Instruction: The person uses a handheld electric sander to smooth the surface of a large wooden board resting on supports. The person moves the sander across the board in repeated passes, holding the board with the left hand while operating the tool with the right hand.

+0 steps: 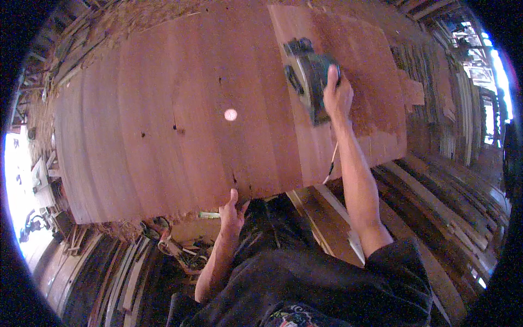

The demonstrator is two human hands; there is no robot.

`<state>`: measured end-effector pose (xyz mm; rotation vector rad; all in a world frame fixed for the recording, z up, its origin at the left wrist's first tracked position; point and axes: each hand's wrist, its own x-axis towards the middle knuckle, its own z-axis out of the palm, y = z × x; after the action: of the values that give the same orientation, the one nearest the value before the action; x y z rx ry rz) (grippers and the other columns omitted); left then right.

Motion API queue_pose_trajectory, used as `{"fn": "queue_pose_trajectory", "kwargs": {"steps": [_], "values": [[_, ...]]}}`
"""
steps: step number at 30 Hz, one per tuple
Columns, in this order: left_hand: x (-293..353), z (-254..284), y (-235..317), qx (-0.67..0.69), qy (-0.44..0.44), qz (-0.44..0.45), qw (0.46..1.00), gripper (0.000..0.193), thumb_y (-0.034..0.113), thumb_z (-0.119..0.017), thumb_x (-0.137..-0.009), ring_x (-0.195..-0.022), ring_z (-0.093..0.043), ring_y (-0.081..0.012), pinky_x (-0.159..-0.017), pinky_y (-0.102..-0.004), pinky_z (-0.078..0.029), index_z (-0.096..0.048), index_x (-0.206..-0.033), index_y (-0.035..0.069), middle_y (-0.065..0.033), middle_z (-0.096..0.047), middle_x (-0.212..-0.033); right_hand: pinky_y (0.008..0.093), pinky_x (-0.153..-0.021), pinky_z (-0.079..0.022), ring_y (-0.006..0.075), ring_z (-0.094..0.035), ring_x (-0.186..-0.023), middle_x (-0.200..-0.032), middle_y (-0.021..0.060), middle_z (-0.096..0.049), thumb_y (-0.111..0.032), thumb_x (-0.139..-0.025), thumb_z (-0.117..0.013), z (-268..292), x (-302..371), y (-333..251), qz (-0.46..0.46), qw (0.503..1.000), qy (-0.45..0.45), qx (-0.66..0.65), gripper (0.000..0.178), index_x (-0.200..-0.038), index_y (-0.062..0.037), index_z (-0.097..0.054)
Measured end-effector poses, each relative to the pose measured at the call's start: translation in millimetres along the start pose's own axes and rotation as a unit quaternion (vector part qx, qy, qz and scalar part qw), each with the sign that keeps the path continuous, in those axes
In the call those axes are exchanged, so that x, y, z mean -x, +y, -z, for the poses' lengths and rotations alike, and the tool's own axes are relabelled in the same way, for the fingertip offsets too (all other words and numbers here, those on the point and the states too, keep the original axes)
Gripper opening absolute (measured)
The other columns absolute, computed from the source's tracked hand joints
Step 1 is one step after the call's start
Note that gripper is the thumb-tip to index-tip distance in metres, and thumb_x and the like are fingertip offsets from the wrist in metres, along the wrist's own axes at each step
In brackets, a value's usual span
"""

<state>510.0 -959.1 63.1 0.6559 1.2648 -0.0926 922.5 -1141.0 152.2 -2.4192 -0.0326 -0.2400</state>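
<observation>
A wide reddish-brown wooden panel spans the view in front of me, with a few dark knots and cracks. My right hand is wrapped round the rear handle of a dark green electric planer, thumb on top. The planer lies on the right part of the panel, and its edges are slightly blurred. A lighter strip of wood runs beside it from the far edge to the near one. My left hand is at the panel's near edge, thumb over the top; its fingers are partly hidden.
A power cord hangs over the near edge below the planer. Long boards lie at the right, more stacked planks at the lower left. Shavings cover the ground beyond the panel. Tangled cords or straps lie left of my body.
</observation>
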Motion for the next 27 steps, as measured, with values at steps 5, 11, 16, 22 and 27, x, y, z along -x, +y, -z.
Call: {"fn": "queue_pose_trajectory", "kwargs": {"steps": [5,11,16,22,27], "values": [[21,-18,19,0.089,0.023,0.029,0.995,0.038,0.018,-0.074,-0.102,-0.100,-0.073,-0.0239,-0.082,-0.0467,-0.067,-0.059,-0.136,0.011,-0.0055,-0.072,-0.117,0.0586,-0.093,-0.054,0.0536,-0.069,-0.104,-0.106,0.0373,-0.072,-0.068,-0.105,-0.044,-93,-171,-31,0.075,0.994,0.065,0.034,0.081,-0.115,0.0081,-0.071],[14,-8,10,0.103,0.032,0.075,0.991,0.036,0.015,-0.072,-0.103,-0.102,-0.072,-0.0242,-0.083,-0.0475,-0.068,-0.059,-0.136,0.011,-0.0067,-0.070,-0.120,0.0538,-0.118,-0.040,0.0498,-0.055,-0.136,-0.142,0.0357,-0.060,-0.062,-0.110,-0.032,-128,-265,-63,0.040,0.996,-0.015,0.084,0.081,-0.147,0.0071,-0.053],[13,-1,0,0.038,-0.010,-0.019,0.999,0.038,0.020,-0.073,-0.102,-0.110,-0.070,-0.0247,-0.085,-0.0461,-0.067,-0.059,-0.137,0.012,-0.0070,-0.067,-0.126,0.0549,-0.121,-0.036,0.0530,-0.053,-0.137,-0.144,0.0360,-0.058,-0.066,-0.108,-0.033,-124,-187,-35,0.056,0.998,0.021,-0.010,0.086,-0.148,0.0076,-0.052],[8,-10,14,0.087,-0.003,0.057,0.995,0.045,0.025,-0.075,-0.102,-0.110,-0.069,-0.0267,-0.092,-0.0499,-0.063,-0.057,-0.140,0.011,-0.0045,-0.066,-0.130,0.0542,-0.085,-0.055,0.0477,-0.070,-0.094,-0.098,0.0290,-0.073,-0.060,-0.106,-0.046,-5,31,24,0.018,0.999,-0.028,-0.001,0.070,-0.116,0.0043,-0.070],[-17,8,1,0.004,-0.036,0.018,0.999,0.051,0.029,-0.078,-0.100,-0.111,-0.068,-0.0268,-0.092,-0.0478,-0.062,-0.055,-0.143,0.012,-0.0035,-0.062,-0.136,0.0459,-0.070,-0.055,0.0342,-0.069,-0.076,-0.088,0.0182,-0.072,-0.043,-0.108,-0.053,123,306,57,-0.130,0.986,-0.071,-0.070,0.048,-0.118,0.0021,-0.066]]}}
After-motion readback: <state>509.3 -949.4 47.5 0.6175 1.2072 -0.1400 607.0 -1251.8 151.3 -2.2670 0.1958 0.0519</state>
